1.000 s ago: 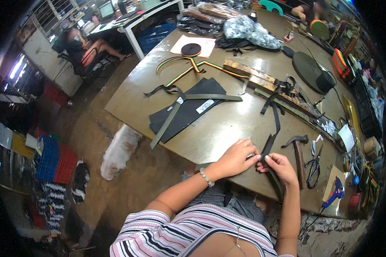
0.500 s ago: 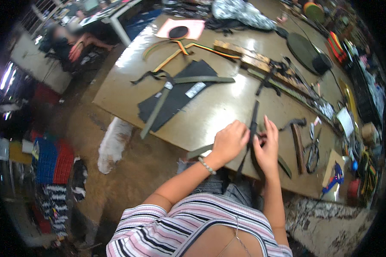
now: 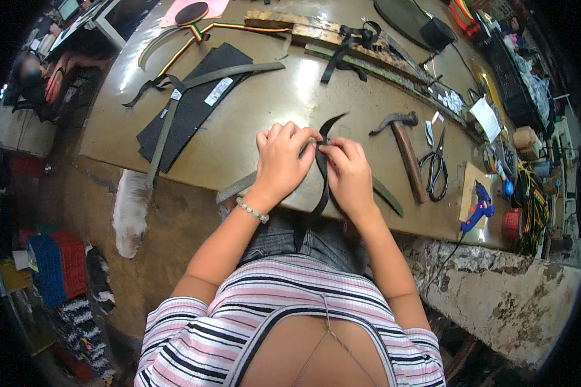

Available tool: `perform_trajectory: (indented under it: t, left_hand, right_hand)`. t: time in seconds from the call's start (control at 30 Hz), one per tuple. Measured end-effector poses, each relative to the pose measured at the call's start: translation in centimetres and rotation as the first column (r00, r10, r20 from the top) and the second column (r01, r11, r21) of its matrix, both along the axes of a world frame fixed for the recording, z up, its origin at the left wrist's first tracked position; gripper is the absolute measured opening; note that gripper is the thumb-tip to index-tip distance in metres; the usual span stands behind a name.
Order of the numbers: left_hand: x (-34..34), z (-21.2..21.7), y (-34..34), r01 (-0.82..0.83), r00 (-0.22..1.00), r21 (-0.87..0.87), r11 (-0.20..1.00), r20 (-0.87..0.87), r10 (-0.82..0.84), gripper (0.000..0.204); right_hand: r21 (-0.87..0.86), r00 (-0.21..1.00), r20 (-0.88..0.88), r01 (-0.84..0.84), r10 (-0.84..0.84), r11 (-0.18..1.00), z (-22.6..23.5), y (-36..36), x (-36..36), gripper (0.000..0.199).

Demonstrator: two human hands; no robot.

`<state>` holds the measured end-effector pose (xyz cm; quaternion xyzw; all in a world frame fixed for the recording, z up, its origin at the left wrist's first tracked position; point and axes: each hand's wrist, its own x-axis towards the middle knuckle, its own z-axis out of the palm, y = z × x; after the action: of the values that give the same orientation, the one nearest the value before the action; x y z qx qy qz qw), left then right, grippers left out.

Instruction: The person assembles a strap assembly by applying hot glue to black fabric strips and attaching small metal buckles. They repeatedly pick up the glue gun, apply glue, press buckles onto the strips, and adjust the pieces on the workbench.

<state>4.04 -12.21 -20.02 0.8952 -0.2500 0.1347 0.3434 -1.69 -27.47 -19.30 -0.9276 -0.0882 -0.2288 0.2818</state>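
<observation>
Near the front edge of the table, my left hand (image 3: 283, 158) and my right hand (image 3: 347, 169) meet at a narrow black ribbon (image 3: 322, 173). Both hands are closed, pinching its middle between thumbs and fingers. The ribbon's pointed upper end curls away to the right beyond my fingertips, and its lower part hangs toward my lap. What my fingertips do at the pinch is partly hidden. A dark green strap (image 3: 387, 195) shows right of my hands, and a similar green strip (image 3: 235, 187) shows left of them; I cannot tell if they are one piece.
To the right lie a hammer (image 3: 407, 158), black scissors (image 3: 434, 168) and a blue glue gun (image 3: 478, 209). Dark fabric panels (image 3: 190, 106) with a green strap across them are at left. Farther back, a long wooden block (image 3: 329, 33) carries black ribbon (image 3: 355, 42). A person (image 3: 35, 80) sits far left.
My hands have come closer together on the black ribbon, fingertips now meeting at it. Its upper end, straight before, now curls right. The whole view has shifted, bringing the hammer's head into clearer sight.
</observation>
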Motion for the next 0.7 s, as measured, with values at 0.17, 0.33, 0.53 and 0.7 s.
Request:
perform_trajectory:
  t: [0.17,0.33,0.53,0.7]
  left_hand:
    - [-0.2,0.1,-0.1,0.007,1.0,0.103,0.995,0.019,-0.009,0.03]
    - [-0.4,0.3,-0.2,-0.001,1.0,0.186,0.983,0.005,0.0,0.034]
    - [-0.2,0.4,-0.1,0.011,1.0,0.129,0.992,-0.022,-0.008,0.029]
    - [-0.2,0.3,0.0,0.02,1.0,0.079,0.997,-0.02,-0.018,0.021]
  right_hand:
    - [0.084,1.0,-0.02,0.004,-0.003,0.996,-0.5,-0.4,-0.2,0.024]
    - [0.158,0.999,-0.011,-0.037,0.039,0.987,-0.5,-0.5,-1.4,0.025]
    - [0.198,0.995,-0.084,-0.042,0.06,0.979,-0.3,-0.7,-1.8,0.026]
    - [0.204,0.996,-0.082,-0.025,0.043,0.979,-0.4,-0.6,-1.9,0.024]
